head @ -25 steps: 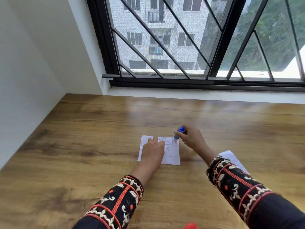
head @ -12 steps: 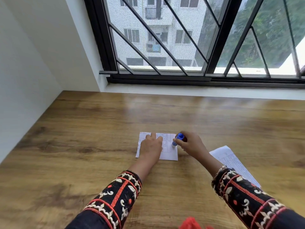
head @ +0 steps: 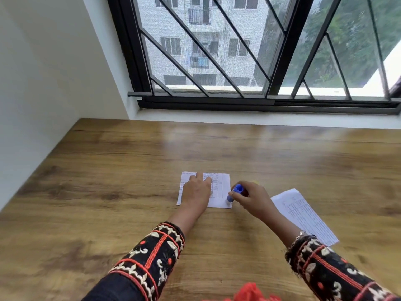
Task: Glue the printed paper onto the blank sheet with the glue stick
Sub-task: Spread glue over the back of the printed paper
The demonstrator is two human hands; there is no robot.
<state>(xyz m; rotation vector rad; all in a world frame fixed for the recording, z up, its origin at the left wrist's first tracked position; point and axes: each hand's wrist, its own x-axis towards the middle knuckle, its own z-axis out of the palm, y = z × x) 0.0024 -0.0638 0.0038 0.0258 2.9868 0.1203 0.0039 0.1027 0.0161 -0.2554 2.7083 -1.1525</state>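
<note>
On the printed paper (head: 221,186), right hand (head: 253,199) grips glue stick (head: 235,191).

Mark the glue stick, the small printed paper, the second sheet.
glue stick (head: 238,189), head view, blue upper end.
small printed paper (head: 221,190), head view, bare right part.
second sheet (head: 303,216), head view, centre.

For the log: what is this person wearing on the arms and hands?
No gloves on the left hand or the right hand. The left sleeve and right sleeve are long and dark, with wide cuffs embroidered in red lines and cream leaf-like motifs. A thin bracelet sits at the right wrist.
</note>
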